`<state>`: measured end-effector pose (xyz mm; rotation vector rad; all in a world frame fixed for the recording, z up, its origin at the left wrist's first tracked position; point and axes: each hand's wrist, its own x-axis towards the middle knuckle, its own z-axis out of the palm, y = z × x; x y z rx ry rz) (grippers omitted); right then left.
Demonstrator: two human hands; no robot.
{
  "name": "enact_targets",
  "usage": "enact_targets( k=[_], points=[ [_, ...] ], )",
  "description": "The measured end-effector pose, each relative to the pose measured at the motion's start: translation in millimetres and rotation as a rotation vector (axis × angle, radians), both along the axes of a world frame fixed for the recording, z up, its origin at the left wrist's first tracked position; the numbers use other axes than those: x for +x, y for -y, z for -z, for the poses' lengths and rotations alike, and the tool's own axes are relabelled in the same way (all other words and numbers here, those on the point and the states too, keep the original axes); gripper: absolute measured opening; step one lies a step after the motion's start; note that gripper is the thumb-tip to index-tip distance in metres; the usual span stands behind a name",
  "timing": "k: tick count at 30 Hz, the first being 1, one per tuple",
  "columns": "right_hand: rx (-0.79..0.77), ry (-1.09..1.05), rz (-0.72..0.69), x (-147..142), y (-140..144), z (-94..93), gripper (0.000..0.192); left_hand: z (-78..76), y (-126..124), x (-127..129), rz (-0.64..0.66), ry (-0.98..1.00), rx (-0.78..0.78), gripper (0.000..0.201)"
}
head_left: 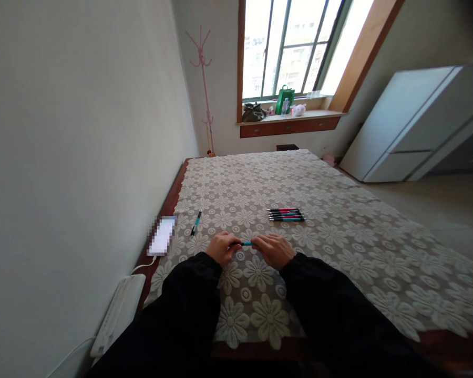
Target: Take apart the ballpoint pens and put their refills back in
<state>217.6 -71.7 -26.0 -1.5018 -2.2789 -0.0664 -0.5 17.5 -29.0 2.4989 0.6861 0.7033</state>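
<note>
Floral bedspread, hands gripping teal pen

Two bare hands, left hand, right hand, long loose black sleeves reaching the wrists

Open floral bedcover is lying to the right of both hands. A row of pens is sitting just ahead, and a single pen and a phone are crowding the left, beside the wall.
</note>
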Motion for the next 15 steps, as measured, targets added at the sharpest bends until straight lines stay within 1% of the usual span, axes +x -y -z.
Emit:
enact_targets(
  k=[3,5,7,9,11,12,14,15],
  points=[
    [-0.077,-0.001,0.046,-1,2,-1.3,0.03,1.3,-1,0,0.043,0.018,0.054,0.019],
    [-0.118,-0.03,0.065,2,1,-1.0,0.033,1.3,-1,1,0.045,0.026,0.06,0.02],
    [-0.135,-0.067,0.072,8,-3,0.6,0.034,1.0,-1,1,0.006,0.056,0.017,0.023],
    [-0.139,-0.098,0.093,15,-6,2.9,0.035,0.3,-2,0,-0.06,0.09,-0.048,0.026],
    [-0.126,-0.114,0.111,20,-9,5.0,0.037,-0.8,-4,-1,-0.108,0.088,-0.096,0.027],
    [-0.105,-0.117,0.109,22,-9,5.7,0.037,-1.5,-4,-2,-0.111,0.075,-0.112,0.032],
    [-0.036,-0.109,0.082,21,-10,6.3,0.037,-3.1,-4,-2,-0.086,0.047,-0.141,0.044],
    [0.004,-0.099,0.066,20,-9,6.0,0.037,-3.8,-4,-2,-0.068,0.04,-0.158,0.047]
  ],
)
